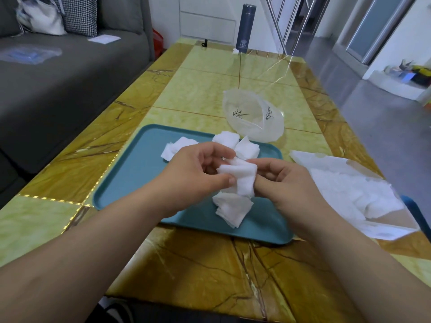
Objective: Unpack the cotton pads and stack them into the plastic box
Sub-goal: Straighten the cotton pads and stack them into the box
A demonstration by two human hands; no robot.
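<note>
Above a teal plastic tray (130,173), white square cotton pads (242,180) sit between both grips: the left hand (193,173) pinches one edge, the right hand (286,183) the other.

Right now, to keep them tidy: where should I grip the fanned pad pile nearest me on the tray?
Likely by its near edge, reaching from your side: the pile lies flat and fanned on the tray, and its far end sits under the left hand and right hand holding another bundle.
</note>
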